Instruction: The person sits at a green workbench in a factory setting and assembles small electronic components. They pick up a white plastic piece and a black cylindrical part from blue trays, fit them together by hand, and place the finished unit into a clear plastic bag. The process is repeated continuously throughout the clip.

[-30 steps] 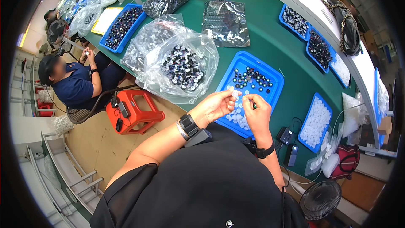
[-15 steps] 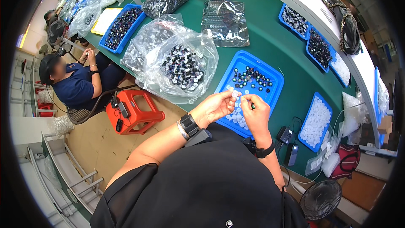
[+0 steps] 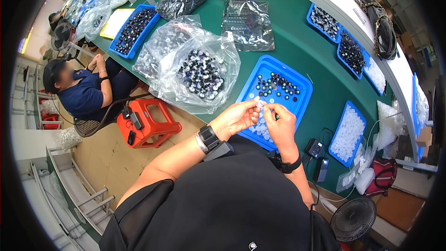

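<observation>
Over the blue tray (image 3: 304,86), my two hands meet at the fingertips. My left hand (image 3: 236,120) pinches a small clear, whitish round disc (image 3: 260,104) between thumb and fingers. Curled fingers on my right hand (image 3: 282,129) hold a small dark green bead (image 3: 277,117), mostly hidden, while the thumb and index fingertips reach the disc's edge. Whether they pinch anything else there is too small to tell. Shiny dark beads (image 3: 274,86) lie in the tray's far half. Clear round discs (image 3: 261,132) fill its near part, partly covered by my hands.
Left of the tray lies an open plastic bag of dark and white pieces (image 3: 202,74). A blue tray of white pieces (image 3: 347,132) sits to the right, near small black devices (image 3: 314,148). A co-worker (image 3: 86,88) sits at left, beyond a red stool (image 3: 146,123).
My right hand has shifted slightly left, bringing its fingertips against the disc in my left hand. My left hand stays nearly still. The co-worker's hands have moved closer together.
</observation>
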Tool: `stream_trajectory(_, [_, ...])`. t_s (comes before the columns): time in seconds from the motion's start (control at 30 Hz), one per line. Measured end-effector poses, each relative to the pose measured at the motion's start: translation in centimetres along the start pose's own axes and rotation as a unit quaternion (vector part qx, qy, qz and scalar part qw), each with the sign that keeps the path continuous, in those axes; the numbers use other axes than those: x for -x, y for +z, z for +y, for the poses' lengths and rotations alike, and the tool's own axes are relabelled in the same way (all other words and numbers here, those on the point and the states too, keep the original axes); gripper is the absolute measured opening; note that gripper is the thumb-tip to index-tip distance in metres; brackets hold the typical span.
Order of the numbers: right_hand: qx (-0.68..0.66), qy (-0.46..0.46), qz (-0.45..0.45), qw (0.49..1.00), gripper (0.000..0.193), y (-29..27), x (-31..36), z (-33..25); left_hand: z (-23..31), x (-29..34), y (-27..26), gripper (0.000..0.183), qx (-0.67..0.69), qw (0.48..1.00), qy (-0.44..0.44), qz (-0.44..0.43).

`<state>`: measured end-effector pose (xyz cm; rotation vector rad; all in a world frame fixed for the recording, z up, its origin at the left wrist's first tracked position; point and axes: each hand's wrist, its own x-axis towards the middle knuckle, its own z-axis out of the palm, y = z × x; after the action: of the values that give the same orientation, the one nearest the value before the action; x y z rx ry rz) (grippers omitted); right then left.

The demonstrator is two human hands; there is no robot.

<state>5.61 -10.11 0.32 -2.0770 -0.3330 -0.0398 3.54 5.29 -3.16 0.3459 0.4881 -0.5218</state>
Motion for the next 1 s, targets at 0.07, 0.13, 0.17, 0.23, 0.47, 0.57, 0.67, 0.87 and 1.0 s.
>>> stream_trajectory(0.07, [-0.003, 0.001, 0.007, 1.0, 0.007, 0.08, -0.04, 0.1, -0.06, -0.06, -0.12, 0.02, -0.007, 1.0, 0.001, 0.0])
stream_trajectory(0.13, [-0.005, 0.008, 0.01, 1.0, 0.007, 0.07, -0.06, 0.24, -0.12, -0.09, -0.15, 0.019, -0.007, 1.0, -0.001, 0.005])
stream_trajectory(0.17, [-0.004, 0.01, 0.007, 1.0, 0.007, 0.03, -0.05, 0.18, -0.14, -0.1, -0.17, 0.019, -0.006, 1.0, -0.002, 0.007])
stream_trajectory(0.23, [-0.004, 0.014, 0.002, 1.0, 0.007, -0.07, 0.0, 0.0, -0.16, -0.12, -0.24, 0.019, -0.005, 1.0, -0.004, 0.005])
stream_trajectory(0.47, [0.008, 0.002, 0.009, 1.0, 0.008, 0.01, 0.09, 0.16, -0.21, -0.05, -0.28, 0.018, -0.002, 1.0, -0.005, 0.006])
stream_trajectory(0.57, [0.019, 0.002, 0.006, 1.0, 0.006, 0.07, 0.15, 0.19, -0.23, 0.23, 0.24, 0.019, -0.033, 0.999, 0.003, 0.024])
stream_trajectory(0.67, [0.032, -0.015, 0.006, 0.999, 0.004, 0.3, 0.17, 0.32, -0.35, 0.27, 0.3, 0.019, -0.047, 0.999, 0.01, 0.026])
stream_trajectory(0.87, [0.086, -0.01, -0.027, 0.996, 0.005, 0.37, 0.05, 0.16, -0.43, 0.26, 0.37, 0.017, -0.063, 0.997, 0.034, 0.019])
stream_trajectory(1.0, [0.103, -0.033, -0.037, 0.993, 0.007, 0.4, 0.2, 0.99, -0.4, 0.27, 0.27, 0.018, -0.066, 0.997, 0.032, 0.017])
